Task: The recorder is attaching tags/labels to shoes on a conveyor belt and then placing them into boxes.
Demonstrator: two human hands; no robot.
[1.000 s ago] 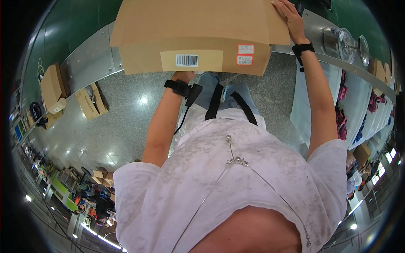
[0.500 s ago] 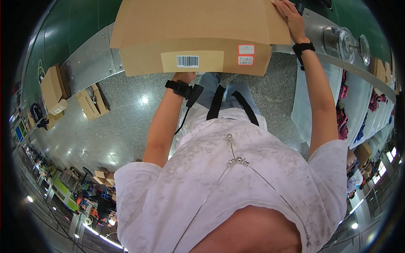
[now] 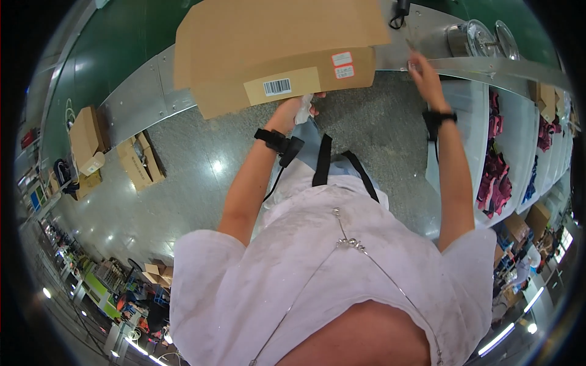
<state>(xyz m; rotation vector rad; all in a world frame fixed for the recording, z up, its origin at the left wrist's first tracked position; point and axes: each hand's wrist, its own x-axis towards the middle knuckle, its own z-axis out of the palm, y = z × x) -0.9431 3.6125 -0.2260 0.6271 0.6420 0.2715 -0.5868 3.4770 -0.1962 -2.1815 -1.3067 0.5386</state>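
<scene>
A large brown cardboard box [image 3: 281,43] lies at the top middle on the metal edge of the work surface, its near side bearing a barcode label and two red-framed stickers. Under that near side is my left hand [image 3: 292,114], fingers curled around a crumpled white scrap [image 3: 304,108], paper or thin plastic; the box partly hides the fingers. My right hand [image 3: 425,78] is off the box to its right, over the metal edge. Its fingers are closed and slightly blurred, with something thin seeming to stick up from them that I cannot make out.
Right of the box stand a clear round container [image 3: 467,39] and a black corded device [image 3: 400,11]. White bins [image 3: 470,146] with pink and dark cloth pieces line the right. Opened cartons [image 3: 139,161] lie on the floor at left. A metal edge [image 3: 146,82] borders the green surface.
My right hand has left the box's right edge and come down nearer me. The box has shifted and tilted slightly. The white scrap in my left hand now shows more.
</scene>
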